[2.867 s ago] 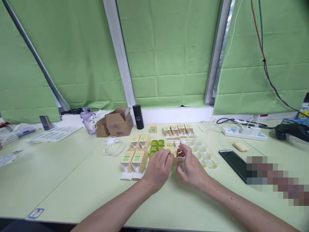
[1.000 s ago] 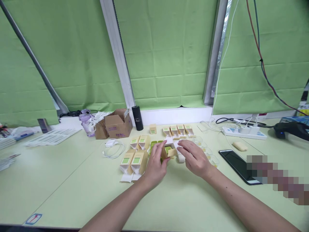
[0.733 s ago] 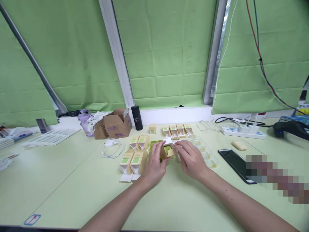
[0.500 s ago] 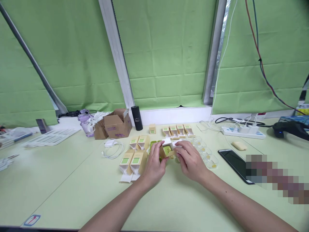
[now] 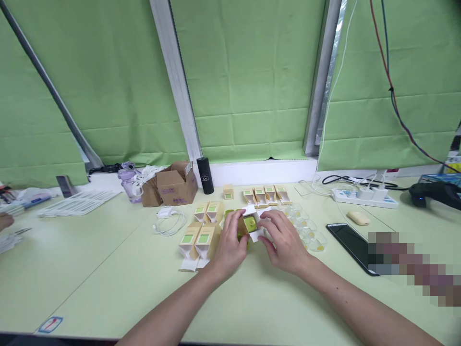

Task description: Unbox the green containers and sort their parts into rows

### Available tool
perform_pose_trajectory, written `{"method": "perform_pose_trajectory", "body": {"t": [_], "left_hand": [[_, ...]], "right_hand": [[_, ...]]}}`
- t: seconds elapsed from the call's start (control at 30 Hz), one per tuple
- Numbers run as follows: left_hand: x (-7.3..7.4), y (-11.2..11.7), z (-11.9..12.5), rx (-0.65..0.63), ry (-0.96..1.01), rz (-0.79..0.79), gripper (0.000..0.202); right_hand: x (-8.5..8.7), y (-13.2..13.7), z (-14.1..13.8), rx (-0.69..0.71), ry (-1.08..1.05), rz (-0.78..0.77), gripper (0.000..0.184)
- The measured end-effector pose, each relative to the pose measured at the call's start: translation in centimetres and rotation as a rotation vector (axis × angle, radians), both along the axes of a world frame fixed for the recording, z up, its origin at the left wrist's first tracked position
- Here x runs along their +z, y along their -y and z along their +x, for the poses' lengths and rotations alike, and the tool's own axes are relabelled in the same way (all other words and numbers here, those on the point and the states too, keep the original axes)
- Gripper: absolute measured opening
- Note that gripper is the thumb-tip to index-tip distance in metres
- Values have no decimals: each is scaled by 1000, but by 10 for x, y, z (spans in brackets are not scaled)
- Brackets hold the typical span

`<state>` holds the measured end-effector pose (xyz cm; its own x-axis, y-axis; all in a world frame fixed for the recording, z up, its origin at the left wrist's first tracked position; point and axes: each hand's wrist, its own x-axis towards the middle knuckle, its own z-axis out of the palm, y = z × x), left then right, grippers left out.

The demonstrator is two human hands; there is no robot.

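Both my hands work on one small tan carton [image 5: 249,224] near the middle of the pale green table [image 5: 108,269]. My left hand [image 5: 230,245] grips the carton's left side. My right hand [image 5: 283,240] pinches its white flaps on the right. The carton's end is open and a green insert shows inside. Two finished tan cartons with green labels [image 5: 200,240] lie just left of my left hand, two more [image 5: 208,211] behind them. Green trays [image 5: 230,213] are partly hidden behind my left hand. Clear cups with yellow pieces [image 5: 309,233] sit right of my right hand.
A row of small open cartons [image 5: 266,194] stands further back, with a brown cardboard box [image 5: 172,185], a black cylinder [image 5: 205,175] and a white cable [image 5: 169,222]. A phone [image 5: 355,242], a power strip [image 5: 365,197] and a blurred patch lie right. Another person's hand [image 5: 4,221] shows at the far left edge.
My hands lifted the carton off the table and turned its open end up toward me; the green insert now shows inside and the white flaps are folded outward. A hand appeared at far left.
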<state>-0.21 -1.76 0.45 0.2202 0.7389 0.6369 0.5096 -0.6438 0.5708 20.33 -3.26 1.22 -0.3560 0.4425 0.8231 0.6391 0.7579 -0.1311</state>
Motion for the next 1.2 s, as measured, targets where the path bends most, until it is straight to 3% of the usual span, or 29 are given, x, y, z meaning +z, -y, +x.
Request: {"method": "perform_pose_trajectory", "body": {"t": [0.1,0.27,0.63,0.83,1.07,1.2], "left_hand": [[1,1,0,2,-47,20,70],[0,2,-1,-2,-100,45,69],[-6,3,5,-7,-254,251,68],[-5,3,3,12,-240,248,68],[-2,1,0,20,-220,253,66],[-1,0,0,34,-218,258,68]], "right_hand": [[-5,-2,-2,-24,29,-23,42],[-7,-2,-2,38,-69,-131,42],[-14,-11,-15,-54,-299,-274,10],[-17,-15,-18,-28,-377,-335,12],[-9,-9,-14,63,-537,-355,20],[-6,-6,-12,130,-697,-472,25]]}}
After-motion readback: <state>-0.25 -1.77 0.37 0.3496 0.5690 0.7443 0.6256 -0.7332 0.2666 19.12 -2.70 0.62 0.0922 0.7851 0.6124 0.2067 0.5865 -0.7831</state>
